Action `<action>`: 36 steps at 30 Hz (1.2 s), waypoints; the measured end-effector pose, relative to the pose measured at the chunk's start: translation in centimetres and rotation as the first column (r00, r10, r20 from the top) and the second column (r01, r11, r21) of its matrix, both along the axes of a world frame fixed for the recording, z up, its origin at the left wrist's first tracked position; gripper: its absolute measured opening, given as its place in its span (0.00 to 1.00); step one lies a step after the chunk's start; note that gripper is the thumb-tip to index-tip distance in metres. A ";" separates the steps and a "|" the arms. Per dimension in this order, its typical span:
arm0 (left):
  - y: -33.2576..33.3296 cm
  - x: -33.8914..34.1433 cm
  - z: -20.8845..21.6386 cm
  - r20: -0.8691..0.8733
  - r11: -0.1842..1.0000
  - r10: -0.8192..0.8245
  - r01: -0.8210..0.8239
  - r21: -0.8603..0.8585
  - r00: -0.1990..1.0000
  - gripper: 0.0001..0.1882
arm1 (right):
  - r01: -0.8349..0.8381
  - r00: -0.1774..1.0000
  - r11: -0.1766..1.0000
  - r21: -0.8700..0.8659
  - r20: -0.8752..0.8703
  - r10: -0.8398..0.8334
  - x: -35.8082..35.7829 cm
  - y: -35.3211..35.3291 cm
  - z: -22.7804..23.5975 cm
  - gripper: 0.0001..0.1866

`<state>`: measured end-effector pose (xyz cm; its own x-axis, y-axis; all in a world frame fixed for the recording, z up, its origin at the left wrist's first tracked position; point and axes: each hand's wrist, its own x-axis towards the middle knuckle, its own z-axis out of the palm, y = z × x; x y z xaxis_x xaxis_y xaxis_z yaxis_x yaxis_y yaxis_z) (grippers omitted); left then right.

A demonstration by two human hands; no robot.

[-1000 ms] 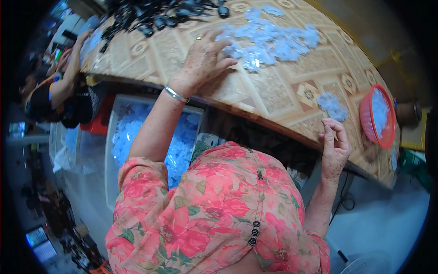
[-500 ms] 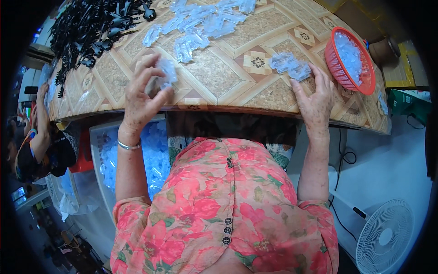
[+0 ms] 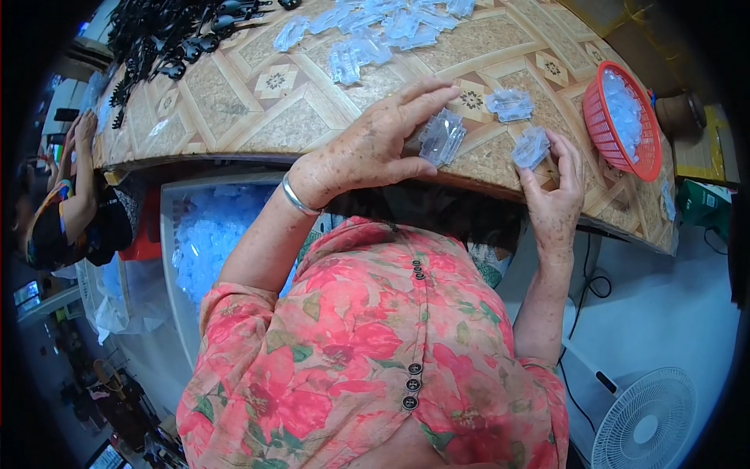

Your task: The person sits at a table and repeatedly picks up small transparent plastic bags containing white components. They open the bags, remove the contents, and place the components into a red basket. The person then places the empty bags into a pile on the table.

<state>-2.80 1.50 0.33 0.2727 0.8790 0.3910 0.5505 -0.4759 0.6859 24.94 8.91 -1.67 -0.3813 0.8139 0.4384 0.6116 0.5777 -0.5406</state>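
Observation:
My left hand [image 3: 375,144] reaches over the table's front edge with thumb and forefinger spread apart. A clear ribbed plastic piece [image 3: 442,138] sits at its fingertips, near the thumb tip. My right hand [image 3: 556,184] pinches another clear plastic piece [image 3: 532,147] between thumb and fingers, just above the table. Beyond it, a third clear plastic piece [image 3: 509,104] lies on the table. To the right stands a red plastic basket [image 3: 601,121] with many similar clear pieces in it.
Several clear pieces [image 3: 402,27] are spread at the table's far middle, beside a heap of black plastic parts [image 3: 160,35]. A crate [image 3: 166,234] of clear pieces stands below the table's left edge. A white fan [image 3: 645,428] is at lower right. A co-worker's arm [image 3: 82,172] shows at left.
My left hand has swung right, and its clear piece has come along, close to my right hand. One of the two pieces by my right hand is now lifted in its fingers.

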 end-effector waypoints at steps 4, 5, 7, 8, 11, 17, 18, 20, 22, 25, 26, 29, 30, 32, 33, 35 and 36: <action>-0.6 0.1 -0.8 -0.128 0.969 0.227 -0.212 0.124 0.965 0.39 | -0.036 0.998 0.997 -0.074 -0.057 0.032 -0.8 -0.8 0.0 0.32; -0.6 0.5 -0.8 -0.155 0.963 0.252 -0.233 0.135 0.955 0.37 | -0.066 0.995 0.995 -0.074 -0.073 0.060 -1.3 -0.9 0.0 0.32; -0.5 0.8 -0.8 -0.177 0.954 0.282 -0.256 0.157 0.943 0.32 | -0.122 0.988 0.990 -0.072 -0.103 0.114 -2.3 -1.3 -0.1 0.33; -0.4 0.9 -1.0 -0.172 0.951 0.287 -0.259 0.167 0.942 0.29 | -0.151 0.984 0.985 -0.080 -0.105 0.142 -2.7 -1.5 0.1 0.33; -0.3 1.2 -1.4 -0.139 0.939 0.319 -0.294 0.177 0.938 0.25 | -0.233 0.970 0.969 -0.084 -0.093 0.225 -3.9 -1.7 0.5 0.35; -0.1 1.7 -1.9 -0.098 0.927 0.351 -0.331 0.176 0.931 0.23 | -0.165 0.986 0.986 -0.024 -0.037 0.164 -3.4 -1.6 0.1 0.37; 0.0 1.8 -1.9 -0.102 0.924 0.355 -0.332 0.188 0.929 0.23 | -0.147 0.989 0.989 -0.010 -0.011 0.147 -3.4 -1.6 0.0 0.37; 0.2 1.9 -1.9 -0.092 0.927 0.352 -0.333 0.172 0.932 0.23 | -0.109 0.993 0.994 0.020 0.041 0.108 -3.3 -1.6 -0.1 0.37; 0.4 2.1 -1.9 -0.095 0.927 0.352 -0.332 0.174 0.931 0.22 | -0.114 0.993 0.993 0.022 0.041 0.113 -3.5 -1.7 0.0 0.36; 0.6 2.2 -1.8 -0.110 0.921 0.363 -0.338 0.193 0.925 0.23 | -0.105 0.993 0.994 0.015 0.047 0.104 -3.6 -1.7 0.1 0.36; 0.6 2.3 -1.9 -0.109 0.919 0.369 -0.345 0.190 0.923 0.23 | -0.100 0.994 0.995 0.011 0.051 0.100 -3.6 -1.8 0.1 0.35; 0.5 2.3 -1.8 -0.107 0.899 0.410 -0.381 0.215 0.906 0.26 | -0.130 0.991 0.991 0.026 0.024 0.129 -3.9 -1.4 -0.1 0.35; 0.4 2.3 -1.8 -0.106 0.889 0.428 -0.397 0.229 0.897 0.27 | -0.123 0.992 0.992 0.016 0.032 0.123 -3.6 -1.4 -0.1 0.34; 0.3 1.7 -1.4 -0.096 0.868 0.458 -0.422 0.262 0.884 0.28 | -0.119 0.993 0.993 0.002 0.020 0.119 -3.5 -1.6 -0.1 0.34; 0.2 1.1 -1.2 -0.094 0.857 0.474 -0.434 0.278 0.876 0.29 | -0.123 0.992 0.992 0.006 0.006 0.123 -3.4 -1.5 -0.1 0.33; 0.2 -0.6 -1.2 -0.133 0.808 0.552 -0.488 0.330 0.823 0.29 | -0.125 0.992 0.992 0.009 0.002 0.125 -3.1 -1.3 0.0 0.33; 0.1 -1.6 -1.2 -0.149 0.778 0.593 -0.516 0.357 0.791 0.30 | -0.130 0.992 0.992 0.010 0.001 0.130 -3.0 -1.2 0.1 0.33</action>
<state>-4.45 1.64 -0.90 -0.1100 0.7656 0.6338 0.9060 -0.1850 0.3808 21.91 7.71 -1.56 -0.4835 0.7530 0.4463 0.5315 0.6577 -0.5339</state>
